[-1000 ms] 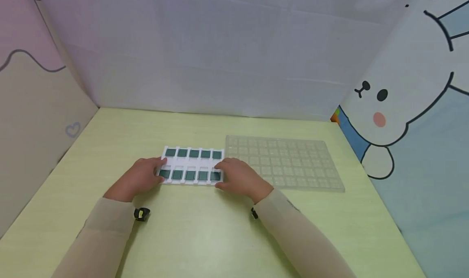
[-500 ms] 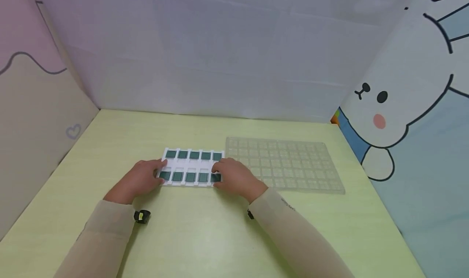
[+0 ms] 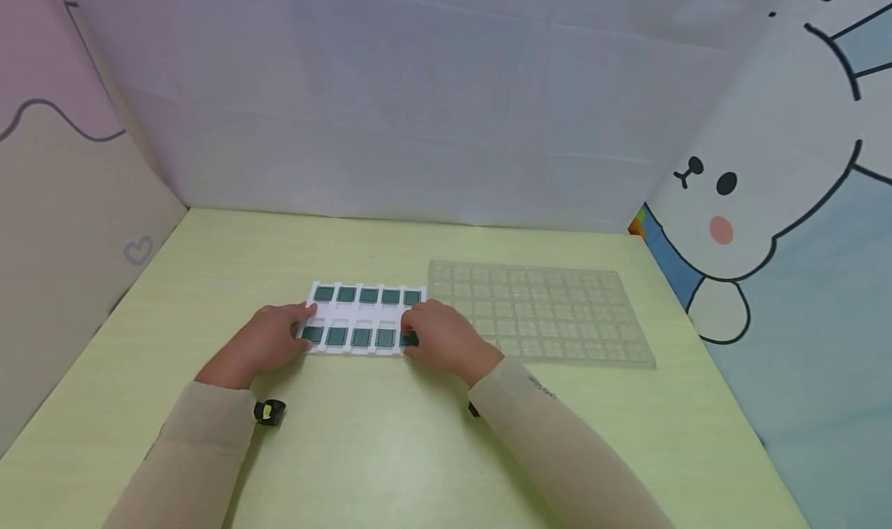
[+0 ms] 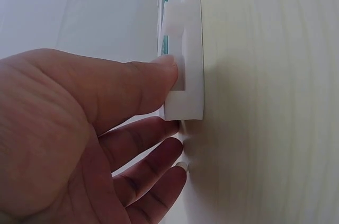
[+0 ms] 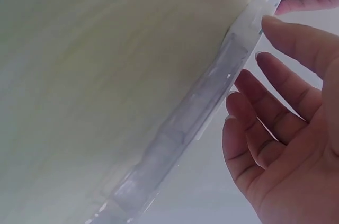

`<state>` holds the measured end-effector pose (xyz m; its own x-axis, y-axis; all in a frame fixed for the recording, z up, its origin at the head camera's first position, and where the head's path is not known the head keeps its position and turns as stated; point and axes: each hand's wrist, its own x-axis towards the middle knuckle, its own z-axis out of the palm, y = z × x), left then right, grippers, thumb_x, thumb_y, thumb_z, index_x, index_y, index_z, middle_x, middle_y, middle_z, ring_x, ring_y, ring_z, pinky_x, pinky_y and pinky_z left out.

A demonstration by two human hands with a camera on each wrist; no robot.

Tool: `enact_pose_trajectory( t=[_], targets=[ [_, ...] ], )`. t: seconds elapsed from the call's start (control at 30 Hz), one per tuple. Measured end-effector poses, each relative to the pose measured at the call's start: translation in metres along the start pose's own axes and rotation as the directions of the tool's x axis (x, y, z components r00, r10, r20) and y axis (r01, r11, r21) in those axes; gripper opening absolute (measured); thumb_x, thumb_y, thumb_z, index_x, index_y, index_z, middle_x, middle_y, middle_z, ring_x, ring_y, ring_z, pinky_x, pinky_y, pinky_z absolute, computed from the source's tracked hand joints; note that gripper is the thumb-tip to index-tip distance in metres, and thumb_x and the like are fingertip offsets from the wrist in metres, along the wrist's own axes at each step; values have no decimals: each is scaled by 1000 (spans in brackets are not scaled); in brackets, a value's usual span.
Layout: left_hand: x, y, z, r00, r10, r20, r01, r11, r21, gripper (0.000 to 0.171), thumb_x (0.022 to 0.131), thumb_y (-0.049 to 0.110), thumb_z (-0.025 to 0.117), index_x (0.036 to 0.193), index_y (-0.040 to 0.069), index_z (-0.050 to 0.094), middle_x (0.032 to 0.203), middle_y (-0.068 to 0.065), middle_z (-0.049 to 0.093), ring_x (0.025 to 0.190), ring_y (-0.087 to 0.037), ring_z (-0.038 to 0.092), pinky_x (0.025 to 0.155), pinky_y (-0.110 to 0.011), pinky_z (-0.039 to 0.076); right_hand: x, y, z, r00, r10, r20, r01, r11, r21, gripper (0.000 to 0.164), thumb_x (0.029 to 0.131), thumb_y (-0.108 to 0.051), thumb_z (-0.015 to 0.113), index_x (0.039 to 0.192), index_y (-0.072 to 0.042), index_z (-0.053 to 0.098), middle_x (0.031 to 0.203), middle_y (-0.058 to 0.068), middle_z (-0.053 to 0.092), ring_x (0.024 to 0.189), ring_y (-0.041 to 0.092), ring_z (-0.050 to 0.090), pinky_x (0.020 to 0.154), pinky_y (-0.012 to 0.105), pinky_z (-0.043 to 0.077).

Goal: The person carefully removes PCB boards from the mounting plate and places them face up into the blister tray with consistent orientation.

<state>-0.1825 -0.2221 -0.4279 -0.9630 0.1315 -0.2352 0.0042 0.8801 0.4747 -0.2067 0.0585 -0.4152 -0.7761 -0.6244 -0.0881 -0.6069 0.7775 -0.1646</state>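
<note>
A white tray (image 3: pixel 358 312) lies on the table with two rows of dark green square chips, among them a back-row chip (image 3: pixel 368 296). My left hand (image 3: pixel 265 343) holds the tray's left end, its thumb (image 4: pixel 164 73) pressed at the front edge in the left wrist view. Over the front right corner, my right hand (image 3: pixel 446 337) has thumb and index finger around the corner chip (image 3: pixel 409 340), which the hand partly covers. The right wrist view shows that thumb (image 5: pixel 280 30) at the tray's edge and the other fingers loosely bent.
A clear plastic tray (image 3: pixel 540 312) with rows of small square compartments lies right beside the white one, partly behind my right hand. The pale wooden table (image 3: pixel 369 451) meets a white back wall (image 3: pixel 418 111) and printed side walls.
My right hand has shifted slightly left, from the white tray's right edge onto the front corner chip, and its thumb and index finger have drawn closer together. The left hand stays put.
</note>
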Motion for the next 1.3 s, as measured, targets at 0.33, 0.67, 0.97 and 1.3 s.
enact_pose_trajectory(
  t=[0.33,0.67,0.97,1.3],
  targets=[
    [1,0,0,999,32,-15,-32,999,5,65,83,10,68,142,6,40,146,-22,33,129,-44,31,100,-58,31,-1,6,1,993,121,5,-120,975,189,28,82,-30,72,105,-17,65,100,-7,60,90,10,51,84,26,44],
    [-1,-2,-3,1000,29,-10,-29,1000,4,64,84,10,67,142,7,40,145,-23,33,127,-46,31,100,-59,30,-5,5,0,969,244,36,-236,877,418,39,79,-30,75,113,-15,65,95,-4,56,83,13,50,74,25,44],
    [0,-4,0,1000,10,-1,-10,1000,-8,65,84,11,68,142,8,39,146,-24,31,129,-46,29,100,-59,29,-2,7,7,955,292,53,-278,817,505,37,79,-29,76,112,-18,67,94,-6,55,82,14,50,69,26,45],
    [2,-5,-1,1000,5,6,-5,1000,-26,66,83,12,69,142,10,40,145,-24,31,127,-45,32,100,-59,30,-3,13,8,946,315,73,-299,763,573,33,78,-25,77,108,-16,68,93,-2,57,83,16,51,69,27,45]
  ],
)
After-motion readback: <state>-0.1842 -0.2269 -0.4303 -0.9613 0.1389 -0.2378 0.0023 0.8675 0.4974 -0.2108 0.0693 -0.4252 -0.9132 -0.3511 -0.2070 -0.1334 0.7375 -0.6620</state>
